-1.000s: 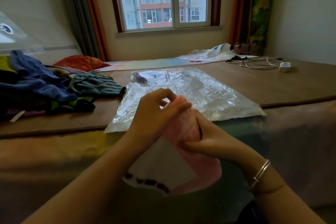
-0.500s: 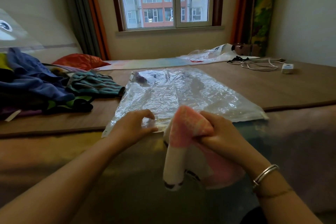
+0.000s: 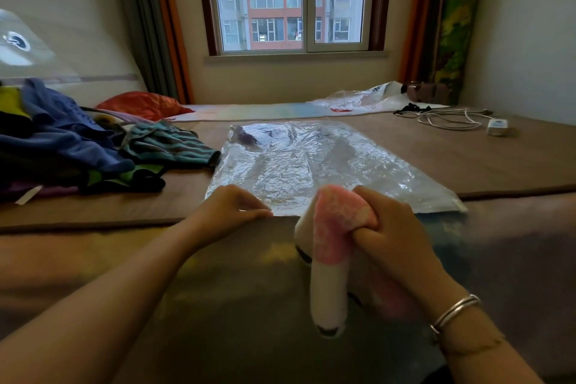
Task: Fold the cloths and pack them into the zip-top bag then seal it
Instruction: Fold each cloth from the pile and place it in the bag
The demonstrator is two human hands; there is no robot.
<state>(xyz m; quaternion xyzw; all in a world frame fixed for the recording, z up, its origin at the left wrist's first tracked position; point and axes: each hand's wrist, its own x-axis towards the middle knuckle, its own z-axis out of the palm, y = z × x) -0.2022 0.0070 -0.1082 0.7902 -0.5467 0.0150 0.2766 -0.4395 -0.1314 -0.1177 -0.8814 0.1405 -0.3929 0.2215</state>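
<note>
From my remote seat, the large clear zip-top bag (image 3: 314, 165) reads as thin plastic film, glossy and crinkled, throwing back window light in streaks. The folded pink and white cloth (image 3: 335, 237) I see in the right hand (image 3: 396, 237) looks soft and fuzzy, a matt knit with a mottled pink nap. The brown board (image 3: 486, 159) under the bag has a smooth, dull wood-grain finish. The heap of blue, green and striped garments (image 3: 93, 146) is matt woven fabric, rumpled. On the right wrist I make out thin silver bangles (image 3: 453, 312), polished metal with a bright sheen.
</note>
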